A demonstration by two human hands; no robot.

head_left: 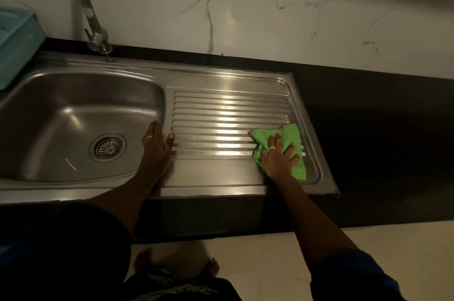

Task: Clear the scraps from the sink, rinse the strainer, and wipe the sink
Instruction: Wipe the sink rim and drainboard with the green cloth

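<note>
A steel sink (73,94) fills the left half, with its strainer (108,147) seated in the drain; no scraps show in the bowl. To its right lies the ribbed drainboard (221,116). My right hand (280,156) presses flat on a green cloth (290,136) at the drainboard's right front corner, fingers spread over it. My left hand (157,146) rests on the ridge between bowl and drainboard, fingers over the bowl's edge, thumb on the ribs, holding nothing.
A curved tap (81,6) stands behind the bowl at the back left. A light blue plastic basket (14,47) sits at the far left edge. Black countertop (380,129) runs to the right, marble wall behind. My bare feet show on the pale floor below.
</note>
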